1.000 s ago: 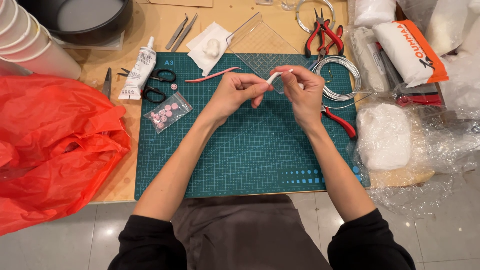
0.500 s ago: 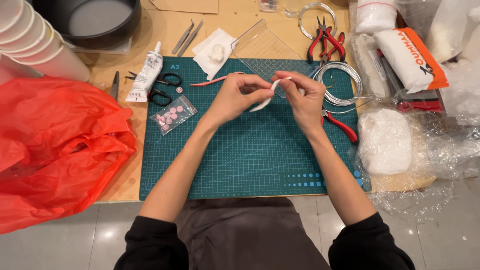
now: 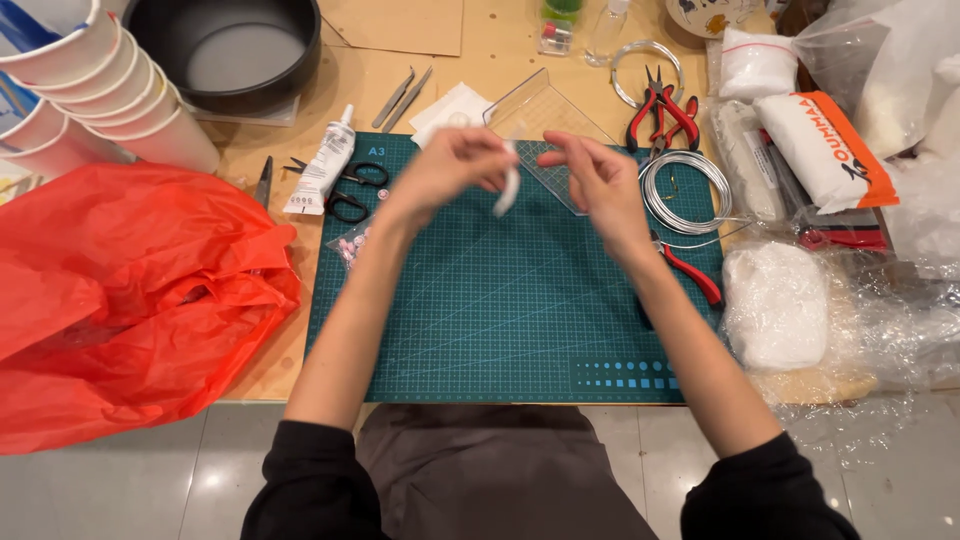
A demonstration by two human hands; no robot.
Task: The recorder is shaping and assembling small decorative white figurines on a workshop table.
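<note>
Hands [image 3: 530,170] raised together over green mat [image 3: 500,310], left pinching white strip [image 3: 508,190].

We see an orange plastic bag [image 3: 120,300] far left of the hands, stacked paper cups [image 3: 90,90] and black pan [image 3: 235,50] upper left, wire coil [image 3: 688,190] and red pliers [image 3: 662,105] just right.

Single head-worn view, looking steeply down from close above the wearer's own forearms, facing 12 o'clock across the green cutting mat [image 3: 500,330] at centre, orange plastic bag [image 3: 120,300] at 9 o'clock, wire coil [image 3: 686,192] toward 2 o'clock.
</note>
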